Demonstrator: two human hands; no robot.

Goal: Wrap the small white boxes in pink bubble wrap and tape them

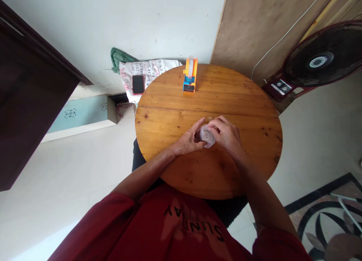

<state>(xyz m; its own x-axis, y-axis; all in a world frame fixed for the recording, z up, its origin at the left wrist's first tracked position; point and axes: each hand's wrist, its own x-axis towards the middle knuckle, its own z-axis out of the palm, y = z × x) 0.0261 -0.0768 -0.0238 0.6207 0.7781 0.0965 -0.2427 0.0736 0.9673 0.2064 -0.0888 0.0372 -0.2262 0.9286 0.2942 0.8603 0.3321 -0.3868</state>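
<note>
A small, pale, see-through plastic-wrapped bundle (207, 136) is between my hands over the middle of the round wooden table (175, 163). What is inside the plastic cannot be made out. My left hand (187, 140) grips its left side, thumb at the near edge and fingers at the far edge. My right hand (227, 133) is closed at the bundle's upper right, with thumb and fingertips pinched together at the plastic. A small clear piece shows just beyond the right fingertips.
An orange and blue tape dispenser (190, 76) stands at the table's far edge. Behind it on the left, a phone (138, 84) rests on a printed white sack (158, 67) beside a green bag (120, 57). A large fan (322, 59) stands at the right, near the wall.
</note>
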